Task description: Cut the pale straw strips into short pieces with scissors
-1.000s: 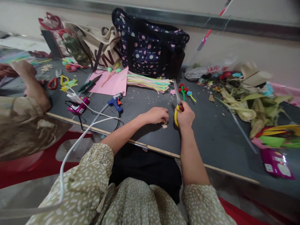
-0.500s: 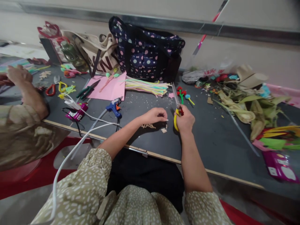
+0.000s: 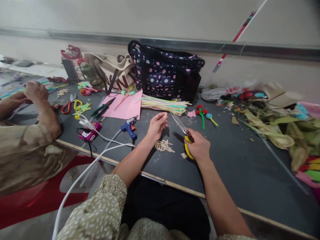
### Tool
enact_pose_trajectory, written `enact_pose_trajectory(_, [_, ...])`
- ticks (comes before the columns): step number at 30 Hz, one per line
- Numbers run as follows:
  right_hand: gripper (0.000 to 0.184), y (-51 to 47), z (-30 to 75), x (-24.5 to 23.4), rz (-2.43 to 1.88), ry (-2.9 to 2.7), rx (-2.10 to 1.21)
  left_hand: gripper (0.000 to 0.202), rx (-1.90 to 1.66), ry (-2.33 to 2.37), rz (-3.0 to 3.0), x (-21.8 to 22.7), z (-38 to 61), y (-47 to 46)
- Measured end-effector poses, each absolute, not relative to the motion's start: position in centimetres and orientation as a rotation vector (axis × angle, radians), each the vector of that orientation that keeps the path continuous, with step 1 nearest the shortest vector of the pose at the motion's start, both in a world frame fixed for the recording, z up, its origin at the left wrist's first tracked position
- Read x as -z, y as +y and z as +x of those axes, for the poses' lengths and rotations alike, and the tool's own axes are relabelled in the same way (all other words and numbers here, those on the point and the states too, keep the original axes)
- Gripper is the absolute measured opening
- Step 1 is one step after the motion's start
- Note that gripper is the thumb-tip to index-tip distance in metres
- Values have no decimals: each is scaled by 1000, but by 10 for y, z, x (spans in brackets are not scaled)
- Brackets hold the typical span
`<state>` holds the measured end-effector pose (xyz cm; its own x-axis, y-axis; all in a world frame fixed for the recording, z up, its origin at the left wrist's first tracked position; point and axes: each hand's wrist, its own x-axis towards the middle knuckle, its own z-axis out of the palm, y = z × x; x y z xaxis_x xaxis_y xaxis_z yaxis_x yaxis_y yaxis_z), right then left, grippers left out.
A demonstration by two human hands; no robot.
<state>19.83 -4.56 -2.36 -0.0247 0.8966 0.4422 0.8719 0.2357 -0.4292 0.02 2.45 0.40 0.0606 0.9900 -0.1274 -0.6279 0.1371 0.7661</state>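
Observation:
My left hand (image 3: 158,126) is raised over the dark table, its thumb and fingertips pinched around a small pale strip (image 3: 165,114) that barely shows. My right hand (image 3: 200,146) grips yellow-handled scissors (image 3: 189,146), whose blades point up and left toward my left hand. The blades look closed or nearly so. Below my left hand lies a loose pile of small pale cut pieces (image 3: 164,146). A few more pale bits (image 3: 184,155) rest beside the scissor handles.
A blue glue gun (image 3: 129,128) with its white cord, pliers (image 3: 103,108) on pink paper (image 3: 130,110) and a pipe-cleaner bundle (image 3: 167,105) lie ahead. Bags (image 3: 165,73) line the wall. Dried husks (image 3: 280,130) spread right. Another person's hands (image 3: 37,93) work at left.
My left hand has lifted away from the tabletop, uncovering the pile of pieces. The scissors have swung to point more leftward. The whole view has shifted.

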Motion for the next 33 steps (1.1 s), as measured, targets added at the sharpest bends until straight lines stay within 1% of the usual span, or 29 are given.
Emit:
enact_pose_trajectory(5, [39, -48, 193, 25, -1631, -1975, 49, 33, -1326, 768, 545, -6, -1, 22])
enact_pose_trajectory(11, [40, -48, 193, 26, -1606, -2011, 83, 31, -1304, 766, 540, -6, 1, 19])
enact_pose_trajectory(25, [33, -49, 189, 27, -1628, -2002, 157, 32, -1287, 778, 496, -9, 3, 15])
enact_pose_trajectory(33, [31, -49, 187, 23, -1608, -2000, 272, 33, -1288, 755, 433, -10, 4, 15])
